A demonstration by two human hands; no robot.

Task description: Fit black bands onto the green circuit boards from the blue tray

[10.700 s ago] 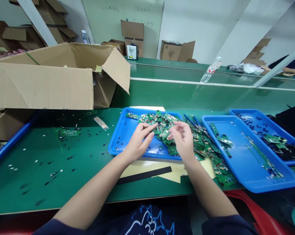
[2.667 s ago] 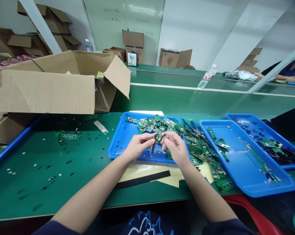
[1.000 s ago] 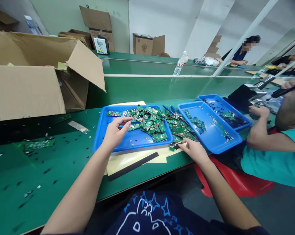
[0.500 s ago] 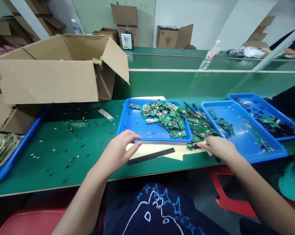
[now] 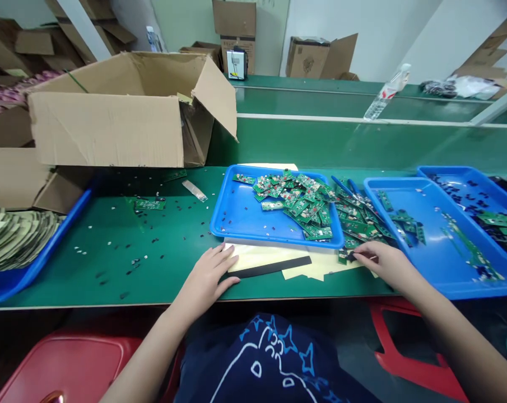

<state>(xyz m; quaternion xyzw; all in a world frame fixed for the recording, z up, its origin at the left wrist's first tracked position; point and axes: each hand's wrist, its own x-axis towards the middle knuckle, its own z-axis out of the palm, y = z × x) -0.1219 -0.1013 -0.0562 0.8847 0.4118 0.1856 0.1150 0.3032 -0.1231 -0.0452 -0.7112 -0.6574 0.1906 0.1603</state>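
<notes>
My left hand lies on the green table with fingers stretched out, at the left end of a black strip and the pale yellow paper under it. My right hand pinches a small black piece with thumb and forefinger. Close beside that piece, on the paper, sits a small green circuit board. Beyond the hands, a blue tray holds a heap of circuit boards. More boards are piled on the table right of this tray.
A second blue tray with some boards stands at the right, and a third tray lies past it. A large cardboard box stands at the back left. Stacked paper pieces fill a container at the far left. A bottle leans behind.
My left hand has come down from above the paper's left end onto the table, its fingers now flatter. My right hand stays by the small board. The whole view has shifted slightly.
</notes>
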